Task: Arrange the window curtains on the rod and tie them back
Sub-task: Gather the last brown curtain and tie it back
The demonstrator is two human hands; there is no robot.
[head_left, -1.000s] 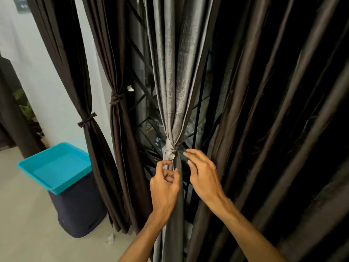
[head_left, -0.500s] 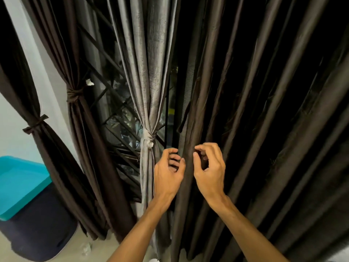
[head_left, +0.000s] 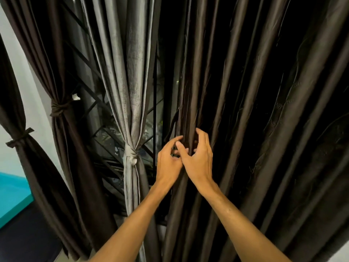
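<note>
Three curtains (head_left: 130,91) hang tied; my right hand (head_left: 198,161) grasps the loose curtain (head_left: 245,110); my left hand's (head_left: 169,163) hold, I cannot tell.

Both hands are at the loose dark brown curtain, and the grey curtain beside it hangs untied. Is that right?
Not quite: the head view shows the grey curtain tied, cinched by a knotted grey tie. The left hand and right hand are indeed at the loose dark brown curtain.

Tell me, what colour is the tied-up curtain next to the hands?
The tied curtain is shiny silver-grey; the head view shows it best.
</note>
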